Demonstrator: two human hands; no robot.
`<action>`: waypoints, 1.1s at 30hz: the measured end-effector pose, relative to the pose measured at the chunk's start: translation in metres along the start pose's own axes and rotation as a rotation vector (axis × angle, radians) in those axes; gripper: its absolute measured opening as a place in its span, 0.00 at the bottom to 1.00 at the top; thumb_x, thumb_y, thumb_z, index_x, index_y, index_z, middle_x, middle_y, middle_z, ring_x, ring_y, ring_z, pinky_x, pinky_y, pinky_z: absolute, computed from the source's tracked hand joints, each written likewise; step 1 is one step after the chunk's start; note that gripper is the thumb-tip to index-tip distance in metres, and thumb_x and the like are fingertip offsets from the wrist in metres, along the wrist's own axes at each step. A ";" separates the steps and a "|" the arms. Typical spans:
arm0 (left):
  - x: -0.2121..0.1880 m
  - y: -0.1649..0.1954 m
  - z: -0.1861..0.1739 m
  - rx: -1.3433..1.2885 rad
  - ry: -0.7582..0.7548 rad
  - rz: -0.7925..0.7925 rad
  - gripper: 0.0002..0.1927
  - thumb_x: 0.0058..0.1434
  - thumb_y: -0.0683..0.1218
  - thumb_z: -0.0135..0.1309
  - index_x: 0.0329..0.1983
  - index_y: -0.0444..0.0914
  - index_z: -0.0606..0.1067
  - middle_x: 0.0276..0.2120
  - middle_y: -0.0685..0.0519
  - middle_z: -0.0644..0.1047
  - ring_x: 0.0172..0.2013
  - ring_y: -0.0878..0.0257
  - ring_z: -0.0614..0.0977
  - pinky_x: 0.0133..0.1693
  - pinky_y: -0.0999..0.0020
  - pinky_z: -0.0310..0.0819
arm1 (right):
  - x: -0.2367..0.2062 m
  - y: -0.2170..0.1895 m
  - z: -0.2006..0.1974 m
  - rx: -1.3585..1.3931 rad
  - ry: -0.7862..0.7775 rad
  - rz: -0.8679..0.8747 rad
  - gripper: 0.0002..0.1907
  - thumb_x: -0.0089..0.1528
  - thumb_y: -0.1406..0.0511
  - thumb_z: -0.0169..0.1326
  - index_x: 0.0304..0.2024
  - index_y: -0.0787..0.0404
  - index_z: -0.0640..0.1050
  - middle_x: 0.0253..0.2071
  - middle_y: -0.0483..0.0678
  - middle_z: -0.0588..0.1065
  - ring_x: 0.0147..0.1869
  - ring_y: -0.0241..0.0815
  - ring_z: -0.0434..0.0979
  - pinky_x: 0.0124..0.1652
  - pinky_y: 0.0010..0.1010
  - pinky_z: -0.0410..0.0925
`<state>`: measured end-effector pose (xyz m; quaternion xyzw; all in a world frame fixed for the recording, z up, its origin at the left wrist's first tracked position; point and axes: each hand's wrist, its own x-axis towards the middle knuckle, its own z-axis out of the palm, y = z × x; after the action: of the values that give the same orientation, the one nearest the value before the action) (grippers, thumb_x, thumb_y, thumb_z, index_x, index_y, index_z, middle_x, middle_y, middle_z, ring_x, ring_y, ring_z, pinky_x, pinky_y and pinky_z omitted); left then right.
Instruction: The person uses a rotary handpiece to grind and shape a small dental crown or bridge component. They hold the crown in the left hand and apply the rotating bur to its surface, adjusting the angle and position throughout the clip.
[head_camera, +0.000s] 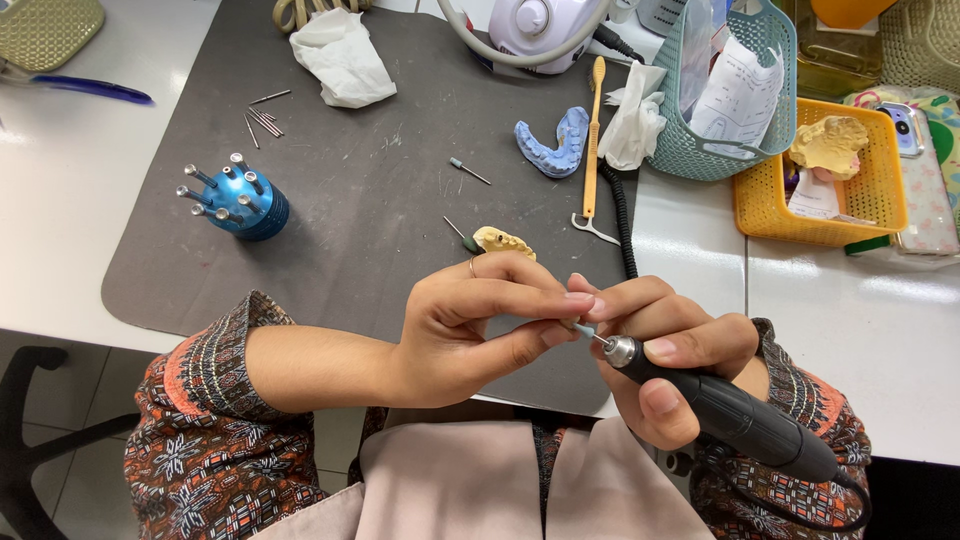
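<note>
**Fingers meet at the handpiece tip**

The right hand (665, 345) grips a black cylindrical rotary handpiece (735, 415), its long axis pointing up-left. At its silver chuck, the left hand (470, 325) pinches the small grey bur (583, 330), fingertips narrowed, nearer than the yellow plaster dental cast (503, 241).

Both forearms in from below, converging at centre. Left hand (470, 325) thumb and fingertips pinched together, pointing right. Right hand (665, 345) curled in a closed grip, thumb on top, fingertips touching the left's.
</note>
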<state>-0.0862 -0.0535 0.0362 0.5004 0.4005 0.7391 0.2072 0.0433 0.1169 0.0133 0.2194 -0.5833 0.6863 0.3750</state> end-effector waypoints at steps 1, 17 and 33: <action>0.000 0.000 0.000 0.001 0.001 0.000 0.16 0.69 0.33 0.61 0.58 0.37 0.78 0.46 0.51 0.80 0.45 0.68 0.81 0.47 0.76 0.79 | 0.000 0.000 0.000 -0.001 0.002 -0.003 0.11 0.66 0.66 0.50 0.50 0.58 0.67 0.34 0.55 0.72 0.53 0.51 0.76 0.64 0.59 0.70; 0.000 0.000 -0.001 0.019 -0.003 0.005 0.17 0.69 0.33 0.61 0.59 0.37 0.78 0.46 0.51 0.80 0.45 0.68 0.81 0.47 0.76 0.78 | 0.000 0.004 -0.001 -0.008 -0.001 -0.032 0.11 0.66 0.66 0.49 0.50 0.59 0.66 0.33 0.54 0.71 0.55 0.52 0.76 0.64 0.60 0.70; 0.000 0.001 -0.001 0.013 -0.012 0.009 0.17 0.69 0.32 0.60 0.59 0.37 0.78 0.46 0.51 0.80 0.44 0.68 0.81 0.47 0.76 0.78 | -0.002 0.003 -0.002 -0.004 0.012 -0.026 0.11 0.65 0.65 0.49 0.49 0.59 0.66 0.33 0.55 0.72 0.54 0.52 0.76 0.63 0.60 0.70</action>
<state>-0.0870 -0.0539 0.0368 0.5080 0.4019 0.7343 0.2032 0.0427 0.1180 0.0094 0.2220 -0.5795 0.6816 0.3878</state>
